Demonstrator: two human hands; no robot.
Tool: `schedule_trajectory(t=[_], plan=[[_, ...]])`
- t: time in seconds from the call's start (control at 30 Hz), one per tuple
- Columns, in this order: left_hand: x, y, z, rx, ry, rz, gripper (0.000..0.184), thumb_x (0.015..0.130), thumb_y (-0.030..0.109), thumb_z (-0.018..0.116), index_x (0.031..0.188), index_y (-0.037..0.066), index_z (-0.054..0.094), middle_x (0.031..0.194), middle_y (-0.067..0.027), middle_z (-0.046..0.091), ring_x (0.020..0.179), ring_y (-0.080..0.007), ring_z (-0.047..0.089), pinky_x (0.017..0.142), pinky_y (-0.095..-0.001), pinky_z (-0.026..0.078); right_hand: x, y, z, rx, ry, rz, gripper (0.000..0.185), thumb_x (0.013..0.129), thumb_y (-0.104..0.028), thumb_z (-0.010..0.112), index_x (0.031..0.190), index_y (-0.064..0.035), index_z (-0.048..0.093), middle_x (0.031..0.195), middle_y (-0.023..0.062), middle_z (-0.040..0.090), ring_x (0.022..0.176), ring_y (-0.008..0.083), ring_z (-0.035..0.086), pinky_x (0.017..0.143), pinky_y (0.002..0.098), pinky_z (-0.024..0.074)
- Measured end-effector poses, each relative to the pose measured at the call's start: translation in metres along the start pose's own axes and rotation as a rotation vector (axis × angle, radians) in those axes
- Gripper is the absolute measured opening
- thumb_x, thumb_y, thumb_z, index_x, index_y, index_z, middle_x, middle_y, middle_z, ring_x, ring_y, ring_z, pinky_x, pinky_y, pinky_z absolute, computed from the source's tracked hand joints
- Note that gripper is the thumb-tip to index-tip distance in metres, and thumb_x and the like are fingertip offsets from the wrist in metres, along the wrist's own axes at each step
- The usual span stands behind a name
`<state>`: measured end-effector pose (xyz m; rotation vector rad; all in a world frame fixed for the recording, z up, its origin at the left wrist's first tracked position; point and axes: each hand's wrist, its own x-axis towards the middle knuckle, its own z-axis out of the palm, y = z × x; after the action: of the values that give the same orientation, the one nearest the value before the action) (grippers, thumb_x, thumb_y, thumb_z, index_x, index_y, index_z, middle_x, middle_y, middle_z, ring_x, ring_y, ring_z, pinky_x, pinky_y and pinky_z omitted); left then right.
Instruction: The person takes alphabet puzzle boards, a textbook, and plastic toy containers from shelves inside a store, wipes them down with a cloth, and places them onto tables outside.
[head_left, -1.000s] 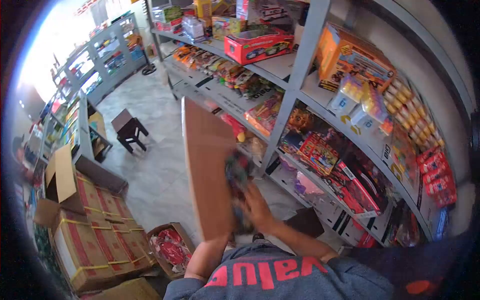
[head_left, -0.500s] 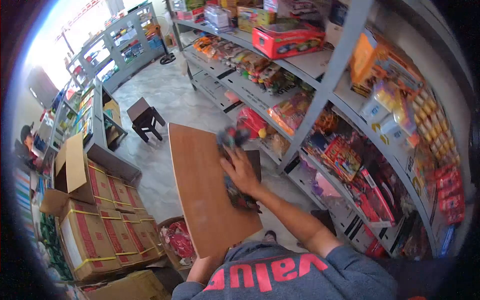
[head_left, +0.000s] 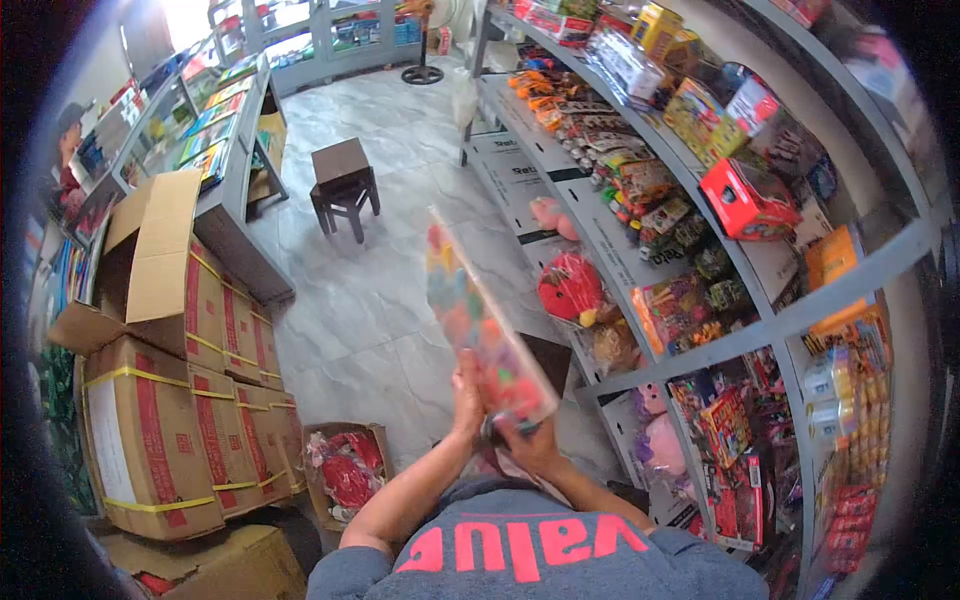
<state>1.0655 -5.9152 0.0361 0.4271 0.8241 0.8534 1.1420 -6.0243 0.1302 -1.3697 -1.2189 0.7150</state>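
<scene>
A flat board (head_left: 490,330) tilts upright in front of my body, its colourful printed face blurred by motion. My left hand (head_left: 466,398) grips its left side near the lower end. At the bottom edge my right hand (head_left: 535,447) is closed on a small dark bunched thing, which looks like a cloth (head_left: 496,428), held against the board. Motion blur and the board's edge hide part of the right fingers.
Strapped cartons (head_left: 155,440) stack at left beneath an opened box (head_left: 160,260). A small dark stool (head_left: 343,185) stands on the marble-look floor. Toy-filled metal shelves (head_left: 690,355) line the right. A carton of red packages (head_left: 350,475) sits near my feet. A person (head_left: 70,150) is at far left.
The board has turned from its plain brown face to its colourful one and sits further right. My right hand has moved down from the board's surface to its lower edge. The view has shifted.
</scene>
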Motion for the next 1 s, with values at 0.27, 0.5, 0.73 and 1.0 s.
schedule_trajectory(t=[0.27,0.5,0.73,1.0], plan=[[0.086,0.134,0.001,0.493,0.424,0.396,0.083,0.08,0.046,0.073,0.134,-0.002,0.031,0.127,-0.0172,0.043,0.112,-0.0276,0.048,0.097,-0.0379,0.038,0.18,0.021,-0.047,0.164,0.4,0.273,0.045,0.091,-0.026,0.062,0.126,-0.0007,0.049,0.122,0.0088,0.055,0.11,0.0188,0.052,0.096,0.0336,0.0398],[0.249,0.292,-0.007,0.342,-0.097,0.172,0.066,0.088,0.039,0.064,0.135,0.0,0.038,0.132,-0.014,0.048,0.122,-0.0264,0.046,0.102,-0.0409,0.036,0.347,0.092,-0.083,0.389,0.243,0.514,0.063,0.086,-0.036,0.068,0.134,-0.002,0.043,0.126,0.0076,0.053,0.115,0.0191,0.049,0.099,0.0338,0.0378],[0.357,0.358,0.044,0.063,-0.195,-0.01,0.051,0.094,0.037,0.056,0.13,0.003,0.045,0.118,-0.0099,0.06,0.103,-0.0217,0.062,0.083,-0.0383,0.056,0.548,0.155,-0.078,0.295,0.15,0.571,0.058,0.089,-0.042,0.062,0.128,-0.0013,0.05,0.121,0.0068,0.055,0.113,0.0175,0.049,0.101,0.0321,0.0338],[0.514,0.447,0.067,-0.153,-0.164,0.177,0.046,0.097,0.03,0.051,0.133,0.004,0.041,0.123,-0.0115,0.057,0.105,-0.0234,0.061,0.084,-0.038,0.056,0.742,0.207,-0.032,0.799,0.536,0.476,0.051,0.091,-0.038,0.061,0.128,-0.0064,0.048,0.121,0.0067,0.056,0.11,0.0221,0.056,0.091,0.0379,0.0473]])
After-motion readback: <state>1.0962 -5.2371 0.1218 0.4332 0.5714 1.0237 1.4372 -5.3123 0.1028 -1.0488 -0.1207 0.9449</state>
